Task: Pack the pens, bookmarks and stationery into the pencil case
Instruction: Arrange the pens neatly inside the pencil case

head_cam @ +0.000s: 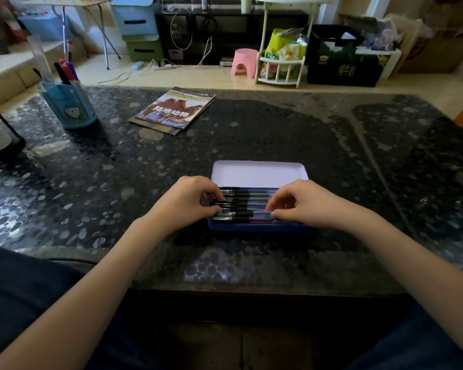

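A blue tin pencil case (pixel 259 227) lies open at the middle of the table, its white-lined lid (pixel 259 172) tilted up at the back. Several black-capped clear pens (pixel 247 202) lie side by side inside it. My left hand (pixel 183 202) is over the left end of the case, fingers curled onto the pen caps. My right hand (pixel 302 204) is over the right end, its fingertips curled onto the pens' other ends. Both hands hide the ends of the pens.
A blue pen holder (pixel 70 105) with markers and a ruler stands at the far left of the dark stone table (pixel 332 161). A picture book (pixel 174 109) lies behind the case. A black stand (pixel 0 140) sits at the left edge.
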`<state>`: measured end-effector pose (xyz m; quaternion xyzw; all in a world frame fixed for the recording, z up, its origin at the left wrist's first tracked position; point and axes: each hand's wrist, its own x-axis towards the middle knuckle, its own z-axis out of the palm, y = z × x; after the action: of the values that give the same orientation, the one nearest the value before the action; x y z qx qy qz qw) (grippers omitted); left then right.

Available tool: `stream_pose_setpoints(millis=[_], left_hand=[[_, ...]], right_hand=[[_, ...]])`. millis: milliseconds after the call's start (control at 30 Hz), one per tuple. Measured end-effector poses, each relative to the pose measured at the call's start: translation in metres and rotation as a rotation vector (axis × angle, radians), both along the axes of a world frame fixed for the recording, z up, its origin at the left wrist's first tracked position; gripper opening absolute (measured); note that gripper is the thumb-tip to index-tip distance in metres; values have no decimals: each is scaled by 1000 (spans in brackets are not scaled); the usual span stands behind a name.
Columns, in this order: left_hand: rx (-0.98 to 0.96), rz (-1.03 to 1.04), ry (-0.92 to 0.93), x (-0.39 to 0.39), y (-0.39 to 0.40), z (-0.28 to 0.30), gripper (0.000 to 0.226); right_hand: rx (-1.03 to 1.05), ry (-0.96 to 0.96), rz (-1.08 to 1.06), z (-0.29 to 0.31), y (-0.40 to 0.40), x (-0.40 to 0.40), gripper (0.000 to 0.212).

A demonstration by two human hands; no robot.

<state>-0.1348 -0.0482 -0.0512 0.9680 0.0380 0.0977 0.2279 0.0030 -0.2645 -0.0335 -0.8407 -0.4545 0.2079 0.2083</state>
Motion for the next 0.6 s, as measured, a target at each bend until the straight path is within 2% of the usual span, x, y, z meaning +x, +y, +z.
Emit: stream_pose_setpoints(millis=[200,433,600], left_hand=[[0,-8,8,0,1,1,16],[-4,-5,6,0,0,1,16],[-4,5,10,0,0,1,16]], right_hand=[[26,-83,-26,-3,1,1,23],[42,-6,-42,-5,2,0,18],[67,-32,-68,-8,3,-2,21]])
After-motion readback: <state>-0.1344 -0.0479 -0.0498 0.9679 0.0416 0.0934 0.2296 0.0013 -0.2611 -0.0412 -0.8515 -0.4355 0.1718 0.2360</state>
